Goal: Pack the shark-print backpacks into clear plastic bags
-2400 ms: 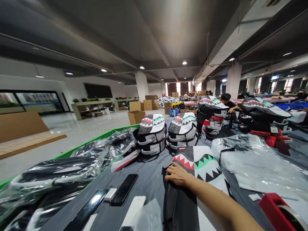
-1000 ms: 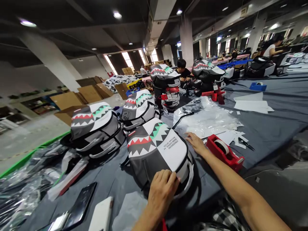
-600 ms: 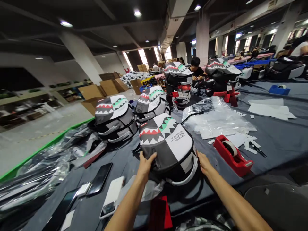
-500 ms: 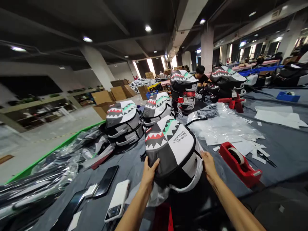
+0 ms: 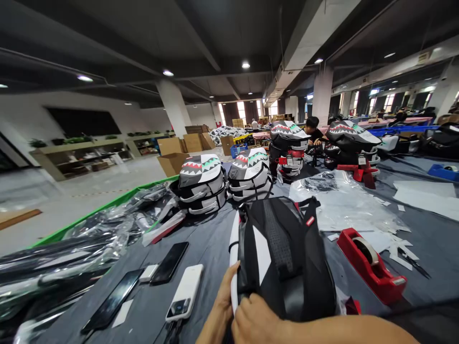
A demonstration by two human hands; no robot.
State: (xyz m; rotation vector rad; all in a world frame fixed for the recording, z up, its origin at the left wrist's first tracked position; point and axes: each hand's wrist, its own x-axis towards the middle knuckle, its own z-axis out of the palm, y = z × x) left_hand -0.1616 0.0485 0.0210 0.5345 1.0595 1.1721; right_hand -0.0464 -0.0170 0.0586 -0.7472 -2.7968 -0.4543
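Note:
A backpack [image 5: 283,248] lies on the grey-covered table with its black back panel and straps facing up. At its near left edge, my left hand [image 5: 226,291] is wrapped round the white side, thumb on top. Close beside it, my right hand [image 5: 254,317] is closed at the bag's lower left corner, its fingers curled; what they pinch is hidden. The right forearm crosses the near end of the bag.
Patterned backpacks [image 5: 202,184] stand stacked behind. Clear plastic bags [image 5: 333,196] and a red tape dispenser [image 5: 373,265] lie right, with scissors [image 5: 414,263]. Phones [image 5: 170,263] and a white power bank [image 5: 184,294] lie left. A person [image 5: 312,131] sits beyond.
The backpack has been turned over, from its patterned front to its black strap side. My right hand has crossed over to the left, next to my left hand. The view has shifted left.

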